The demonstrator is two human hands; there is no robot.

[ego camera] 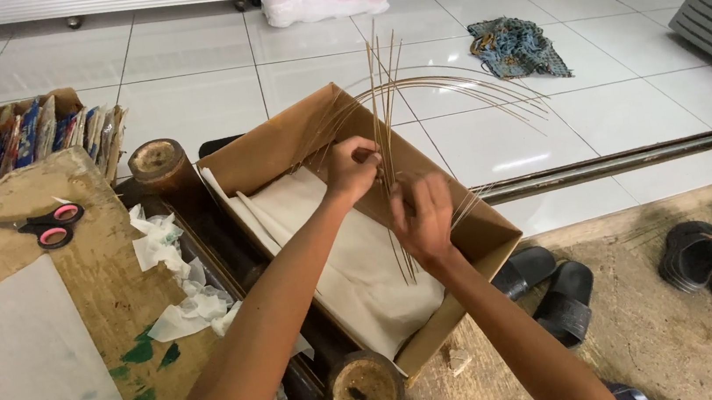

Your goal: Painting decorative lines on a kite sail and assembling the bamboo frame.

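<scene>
Plywood worktop (88,254): far left, worn, green paint smears near its edge; grey sheet (22,376) lying on it.
Scissors (46,225): black blades, pink-lined handles, flat on the worktop.
Stacked packets (23,138): standing on edge in a carton behind the worktop.
Crumpled tissue (172,281): white, strewn along the worktop's right edge.
Bamboo posts (160,163): two cut stubs (one far, one near at (366,393)), flanking the box.
Cardboard box (474,236): open, tilted, lined with white cloth (354,262).
Left hand (353,169): fingers curled shut, pinching the thin bamboo splints (384,118) near their middle.
Right hand (424,215): fingers loosely bent around the lower lengths of the same bundle, over the box.
Splints, position: upright above the box; several bow away to the right over the white floor tiles.
Metal pipe (625,161): on the floor, right of the box.
Blue rag (518,46): heaped on the tiles beyond.
Black sandals (550,281): near the box corner; more at far right.
</scene>
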